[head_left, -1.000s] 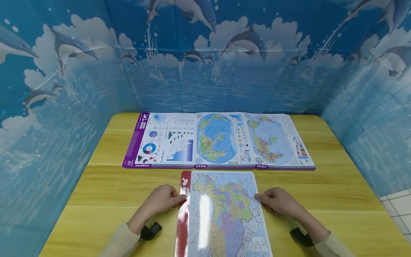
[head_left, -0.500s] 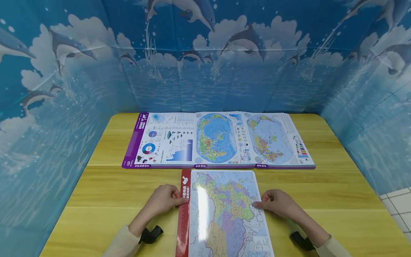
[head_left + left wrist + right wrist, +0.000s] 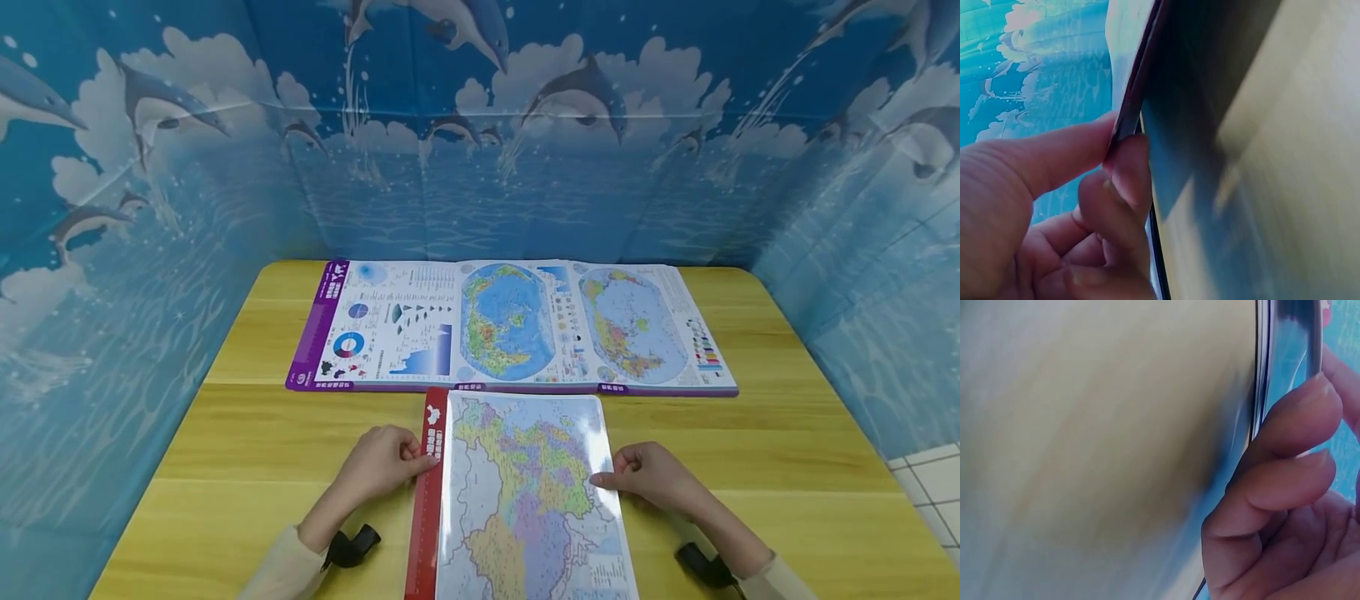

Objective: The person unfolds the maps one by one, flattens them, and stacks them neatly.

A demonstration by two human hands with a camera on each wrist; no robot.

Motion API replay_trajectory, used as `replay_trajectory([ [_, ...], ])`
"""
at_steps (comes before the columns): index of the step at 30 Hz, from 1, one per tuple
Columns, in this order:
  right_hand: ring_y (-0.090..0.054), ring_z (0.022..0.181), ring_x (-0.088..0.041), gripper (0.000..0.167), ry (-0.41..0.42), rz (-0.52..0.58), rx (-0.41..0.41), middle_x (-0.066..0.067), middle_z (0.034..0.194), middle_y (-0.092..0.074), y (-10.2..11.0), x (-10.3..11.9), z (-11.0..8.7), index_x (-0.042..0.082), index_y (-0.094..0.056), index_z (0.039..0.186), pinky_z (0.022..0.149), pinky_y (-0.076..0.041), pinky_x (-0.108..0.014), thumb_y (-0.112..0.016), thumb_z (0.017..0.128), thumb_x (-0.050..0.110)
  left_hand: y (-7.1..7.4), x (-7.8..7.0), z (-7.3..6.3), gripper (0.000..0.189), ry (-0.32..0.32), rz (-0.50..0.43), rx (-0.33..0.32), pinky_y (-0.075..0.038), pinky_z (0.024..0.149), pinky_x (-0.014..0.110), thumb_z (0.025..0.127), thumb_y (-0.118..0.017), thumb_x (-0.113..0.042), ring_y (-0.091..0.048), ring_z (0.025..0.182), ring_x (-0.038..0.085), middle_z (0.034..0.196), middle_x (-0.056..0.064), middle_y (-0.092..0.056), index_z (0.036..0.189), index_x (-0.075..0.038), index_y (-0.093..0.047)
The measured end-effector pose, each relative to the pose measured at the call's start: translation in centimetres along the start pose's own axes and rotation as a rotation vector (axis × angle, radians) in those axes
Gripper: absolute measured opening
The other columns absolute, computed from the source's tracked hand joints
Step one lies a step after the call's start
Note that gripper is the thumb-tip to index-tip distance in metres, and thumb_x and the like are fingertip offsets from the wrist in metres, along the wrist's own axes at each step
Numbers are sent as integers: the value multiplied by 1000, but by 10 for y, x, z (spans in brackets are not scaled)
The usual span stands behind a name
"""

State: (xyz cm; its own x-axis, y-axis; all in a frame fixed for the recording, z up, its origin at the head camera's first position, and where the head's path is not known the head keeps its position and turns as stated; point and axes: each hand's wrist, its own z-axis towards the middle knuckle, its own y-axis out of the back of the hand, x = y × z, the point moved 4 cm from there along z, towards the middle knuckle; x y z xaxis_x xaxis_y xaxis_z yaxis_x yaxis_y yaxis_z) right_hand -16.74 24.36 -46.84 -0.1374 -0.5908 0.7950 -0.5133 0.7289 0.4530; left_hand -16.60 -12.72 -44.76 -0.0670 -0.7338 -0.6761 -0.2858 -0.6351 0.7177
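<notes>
A glossy folded map (image 3: 517, 492) with a red strip down its left side lies in front of the person, its lower end cut off by the head view's bottom. My left hand (image 3: 378, 462) pinches its red left edge. In the left wrist view the thumb (image 3: 1066, 150) and bent forefinger meet around that edge, just off the table. On the opposite edge, my right hand (image 3: 656, 475) pinches the map with its thumb on top. The right wrist view shows curled fingers (image 3: 1285, 487) beneath the edge, while the thumb is mostly hidden.
A second map (image 3: 420, 333), purple-edged and folded into three visible panels, lies across the back of the yellow wooden table (image 3: 247, 467). The red map's far edge nearly meets it. Dolphin-printed curtains (image 3: 480, 200) enclose the back and sides.
The red map has shifted slightly toward the back and its glare has moved from the middle to the edges. The right thumb sits further onto the map than a second ago.
</notes>
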Motion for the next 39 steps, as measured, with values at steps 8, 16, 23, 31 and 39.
replay_trajectory([
  [8, -31, 42, -11, 41, 25, 17, 52, 2, 50, -35, 0, 0, -1, 3, -52, 68, 41, -31, -27, -69, 87, 35, 5, -2, 0, 36, -51, 53, 16, -32, 47, 24, 83, -73, -37, -42, 45, 7, 50, -9, -44, 57, -18, -55],
  [16, -38, 43, -12, 44, 48, 35, 100, 1, 51, -42, 0, -2, -2, -1, -52, 67, 42, -33, -28, -65, 90, 34, 3, 6, 5, 32, -112, -110, 116, -33, 46, 22, 87, -69, -37, -42, 48, 6, 54, -8, -51, 63, -16, -63],
  [23, -40, 45, -14, 45, 63, 119, 90, -3, 53, -45, 9, 3, -3, -4, -50, 68, 44, -33, -31, -61, 93, 31, 7, 6, 12, 43, -138, -189, 114, -31, 47, 21, 91, -62, -42, -39, 48, 5, 51, -8, -44, 63, -10, -62],
  [31, -28, 47, -37, 40, 131, 238, 135, -3, 53, -40, 21, 9, -10, 0, -43, 66, 46, -32, -40, -57, 97, 22, 19, -3, 13, 35, -202, -244, 101, -31, 49, 21, 89, -64, -43, -37, 51, 6, 53, -9, -44, 66, -17, -64],
  [39, -27, 54, -38, 33, 266, 309, 180, -13, 59, -33, 31, 21, -23, 9, -38, 69, 56, -36, -42, -48, 101, 13, 27, -12, 10, 30, -240, -367, 138, -31, 51, 21, 90, -66, -32, -39, 56, 9, 59, -5, -45, 71, -9, -63],
])
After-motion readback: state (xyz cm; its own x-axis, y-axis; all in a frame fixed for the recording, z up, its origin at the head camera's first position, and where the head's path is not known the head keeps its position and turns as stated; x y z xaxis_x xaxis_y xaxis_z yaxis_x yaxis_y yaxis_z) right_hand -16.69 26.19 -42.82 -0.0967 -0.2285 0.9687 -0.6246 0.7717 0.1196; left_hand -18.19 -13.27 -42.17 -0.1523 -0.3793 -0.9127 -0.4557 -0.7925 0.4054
